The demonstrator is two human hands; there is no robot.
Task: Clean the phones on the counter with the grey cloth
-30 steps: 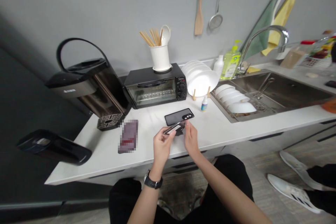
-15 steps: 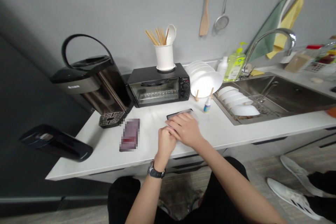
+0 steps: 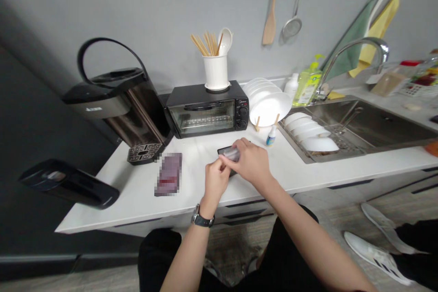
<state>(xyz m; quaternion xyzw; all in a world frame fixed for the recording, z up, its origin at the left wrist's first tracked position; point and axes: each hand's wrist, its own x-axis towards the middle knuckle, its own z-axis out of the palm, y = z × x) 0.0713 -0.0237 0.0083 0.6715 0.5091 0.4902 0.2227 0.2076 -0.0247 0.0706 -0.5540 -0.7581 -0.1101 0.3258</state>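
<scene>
On the white counter in front of me lies a flat black object (image 3: pixel 223 150), mostly covered by my hands; its kind is hidden. My right hand (image 3: pixel 251 159) is above it, fingers closed around a curled grey, translucent-looking sheet (image 3: pixel 232 153). Whether that is film or thin cloth, I cannot tell. My left hand (image 3: pixel 216 175), with a black-strapped watch at the wrist, has its fingers curled in at the sheet's near left end, by the right thumb. What it pinches is hidden. A small blue-labelled bottle (image 3: pixel 271 137) stands upright behind and right of my hands.
Left on the counter are a pixelated purple item (image 3: pixel 169 173), a dark cylinder-like device (image 3: pixel 75 187) and a drink machine (image 3: pixel 130 105). Behind stand a toaster oven (image 3: pixel 205 116) and racked plates (image 3: pixel 270 107). A sink (image 3: pixel 376 121) lies right; another person's shoes (image 3: pixel 376 255) show below.
My right hand has gone from lying flat over the black object to gripping the curled grey sheet, with its fingers raised. My left hand stays close beside it.
</scene>
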